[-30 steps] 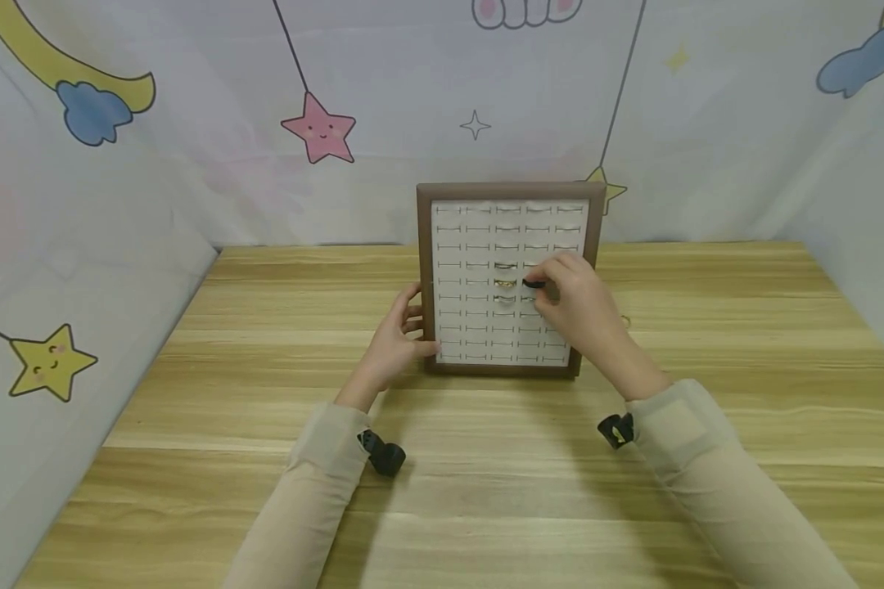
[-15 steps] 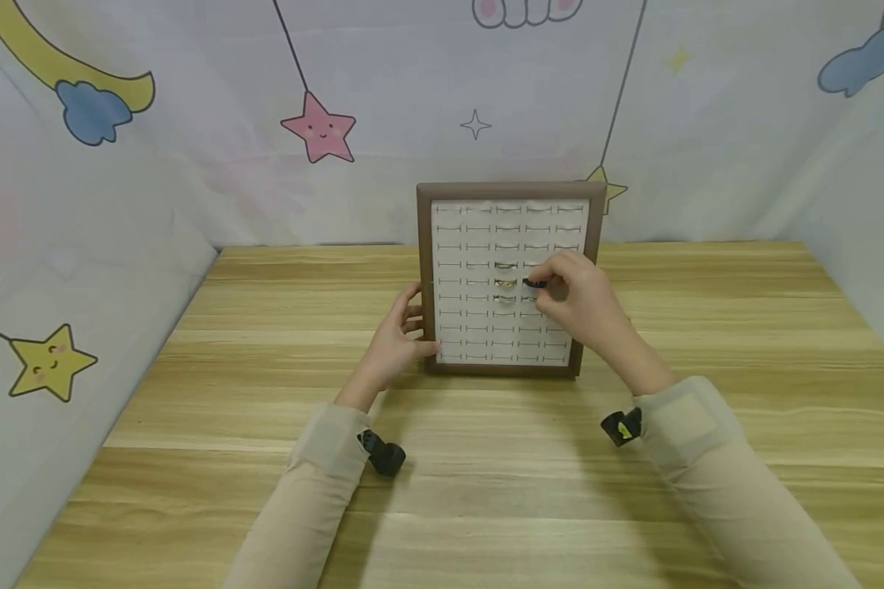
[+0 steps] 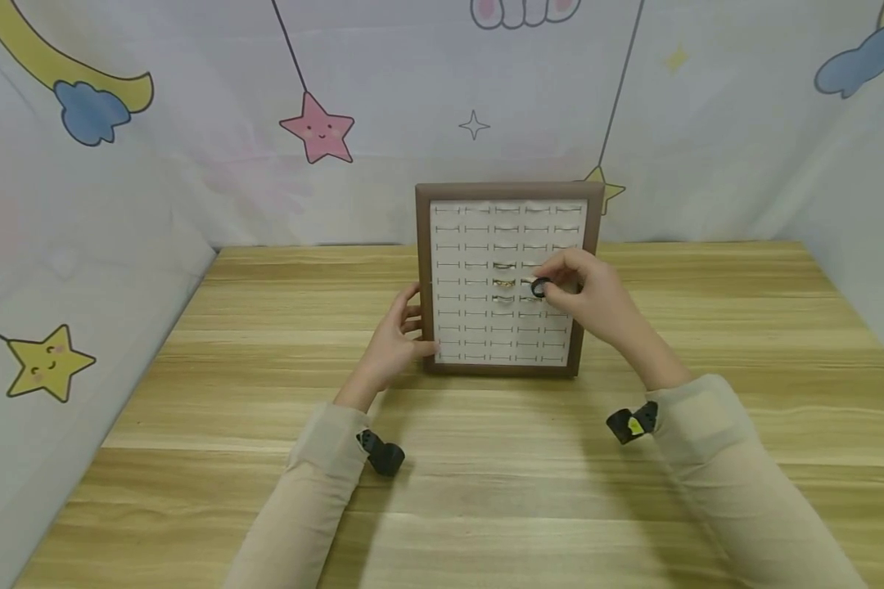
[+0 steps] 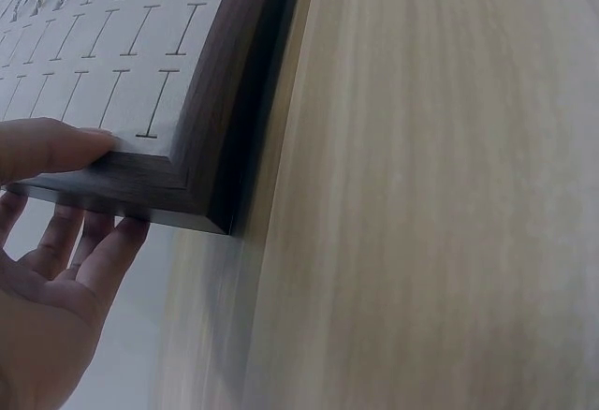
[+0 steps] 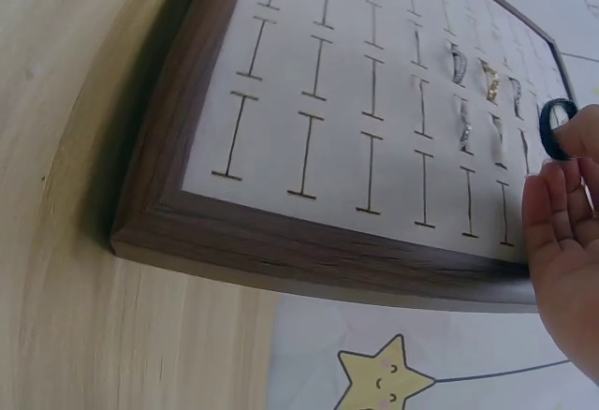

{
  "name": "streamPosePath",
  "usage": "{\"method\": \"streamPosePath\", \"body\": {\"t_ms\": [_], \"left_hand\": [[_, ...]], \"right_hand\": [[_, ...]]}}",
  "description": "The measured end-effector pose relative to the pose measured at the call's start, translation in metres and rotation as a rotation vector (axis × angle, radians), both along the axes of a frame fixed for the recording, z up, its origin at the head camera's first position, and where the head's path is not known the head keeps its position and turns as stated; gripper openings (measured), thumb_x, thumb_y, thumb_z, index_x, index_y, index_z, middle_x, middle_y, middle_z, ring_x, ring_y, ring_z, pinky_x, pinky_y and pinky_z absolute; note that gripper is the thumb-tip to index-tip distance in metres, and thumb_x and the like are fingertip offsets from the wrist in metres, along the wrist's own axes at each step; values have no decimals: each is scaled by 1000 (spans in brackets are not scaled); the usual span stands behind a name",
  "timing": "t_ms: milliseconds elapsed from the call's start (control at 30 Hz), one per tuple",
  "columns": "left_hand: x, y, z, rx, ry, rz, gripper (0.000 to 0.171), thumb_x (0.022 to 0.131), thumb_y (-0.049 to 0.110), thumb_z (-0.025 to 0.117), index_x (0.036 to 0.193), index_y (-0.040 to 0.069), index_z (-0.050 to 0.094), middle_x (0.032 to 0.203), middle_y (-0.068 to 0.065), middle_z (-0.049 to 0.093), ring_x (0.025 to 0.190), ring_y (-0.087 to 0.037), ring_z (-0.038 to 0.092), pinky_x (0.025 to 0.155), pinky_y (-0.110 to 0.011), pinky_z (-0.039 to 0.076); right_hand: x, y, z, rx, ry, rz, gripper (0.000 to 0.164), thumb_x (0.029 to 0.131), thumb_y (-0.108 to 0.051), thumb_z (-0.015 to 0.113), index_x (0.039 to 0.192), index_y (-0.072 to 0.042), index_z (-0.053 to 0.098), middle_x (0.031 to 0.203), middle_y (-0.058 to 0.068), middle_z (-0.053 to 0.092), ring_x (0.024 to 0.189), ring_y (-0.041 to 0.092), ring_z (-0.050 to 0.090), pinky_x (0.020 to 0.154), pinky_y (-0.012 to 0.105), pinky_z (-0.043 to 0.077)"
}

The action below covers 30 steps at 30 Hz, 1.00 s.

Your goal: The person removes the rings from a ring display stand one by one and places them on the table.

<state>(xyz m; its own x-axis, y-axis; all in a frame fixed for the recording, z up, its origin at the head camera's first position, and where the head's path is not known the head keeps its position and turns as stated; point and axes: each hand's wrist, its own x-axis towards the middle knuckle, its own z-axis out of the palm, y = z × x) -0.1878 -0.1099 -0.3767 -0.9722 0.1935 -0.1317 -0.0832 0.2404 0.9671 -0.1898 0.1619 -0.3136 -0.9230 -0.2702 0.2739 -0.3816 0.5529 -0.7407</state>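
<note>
A ring display board (image 3: 477,327) with a brown wooden frame and white slotted padding stands upright on the table. My left hand (image 3: 394,343) grips its left edge, thumb on the front and fingers behind; the left wrist view shows the thumb (image 4: 56,146) on the frame's border. Between thumb and fingertips my right hand (image 3: 597,298) pinches a black ring (image 3: 538,287), held in front of the board's slots. To the left of it a gold ring (image 3: 504,283) sits in a slot, with a silver ring (image 3: 504,266) above and another silver ring (image 3: 502,299) below.
The wooden table (image 3: 442,491) spreads around the board. Behind stands a pale cloth backdrop (image 3: 405,74) printed with stars and clouds. Small black wrist cameras are strapped at the left cuff (image 3: 383,455) and right cuff (image 3: 632,423).
The black ring has come away from its slot and turned so its opening shows. My right hand has shifted slightly to the right with it. The left hand and board have stayed put.
</note>
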Motion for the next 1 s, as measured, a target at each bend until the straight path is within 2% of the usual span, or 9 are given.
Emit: {"method": "streamPosePath", "body": {"t_ms": [233, 333, 600, 733, 833, 1000], "left_hand": [[-1, 0, 0, 8, -7, 3, 96, 77, -13, 64, 153, 23, 17, 143, -19, 41, 133, -37, 41, 106, -51, 42], [0, 0, 0, 13, -7, 2, 96, 77, -13, 64, 153, 22, 17, 143, -19, 41, 133, -37, 41, 106, -51, 42], [-1, -1, 0, 10, -9, -1, 96, 77, -13, 64, 153, 23, 17, 143, -19, 41, 133, -37, 41, 106, -51, 42], [-2, 0, -2, 14, -7, -1, 96, 76, -13, 64, 153, 23, 17, 143, -19, 41, 133, -38, 41, 106, -51, 42], [-1, -1, -1, 13, -6, 0, 96, 77, -13, 63, 153, 22, 17, 143, -19, 40, 133, -38, 41, 107, -51, 41], [-2, 0, -3, 6, -2, 3, 96, 76, -13, 64, 153, 23, 18, 143, -18, 41, 134, -37, 40, 108, -51, 40]], "right_hand": [[1, 8, 9, -18, -77, 7, 19, 88, 0, 55, 105, 2, 64, 106, 16, 64, 80, -2, 52, 70, 10, 45], [2, 14, 13, -15, -104, -9, 18, 88, -2, 56, 104, 3, 64, 103, 12, 64, 82, -4, 53, 73, 9, 46], [2, 45, 20, -17, -190, -118, 22, 91, -11, 58, 108, 2, 61, 86, -21, 58, 79, -6, 55, 70, 12, 48], [-2, 63, 16, -60, -206, -167, 18, 92, -15, 60, 106, -4, 62, 82, -29, 56, 77, -9, 56, 71, 9, 47], [-4, 76, 11, -76, -218, -203, 14, 92, -17, 60, 104, -9, 61, 82, -30, 55, 78, -12, 56, 72, 6, 46], [-5, 92, 0, -41, -259, -251, 29, 94, -20, 58, 114, 1, 57, 80, -33, 53, 77, -13, 54, 73, 8, 44]]}}
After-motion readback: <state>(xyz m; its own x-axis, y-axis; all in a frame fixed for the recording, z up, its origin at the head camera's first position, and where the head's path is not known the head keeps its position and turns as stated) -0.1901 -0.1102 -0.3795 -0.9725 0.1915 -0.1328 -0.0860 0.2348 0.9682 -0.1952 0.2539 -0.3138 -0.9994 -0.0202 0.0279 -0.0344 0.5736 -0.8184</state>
